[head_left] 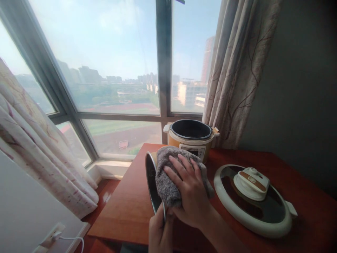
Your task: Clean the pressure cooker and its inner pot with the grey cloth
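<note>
My left hand (159, 233) grips the near rim of a metal inner pot (152, 182), which is tipped on its side with its opening facing left. My right hand (189, 191) presses a grey cloth (165, 175) against the pot's outer wall, fingers spread over the cloth. Behind them stands an open orange-and-cream electric pressure cooker (191, 138) with a dark cavity and a small control panel on its front.
The cooker's round lid (252, 200) lies flat on the red-brown wooden table (126, 207), to the right of my hands. A large window (116, 70), patterned curtains (237, 70) and a grey wall surround the table. A wall socket with a white plug (54, 236) is at lower left.
</note>
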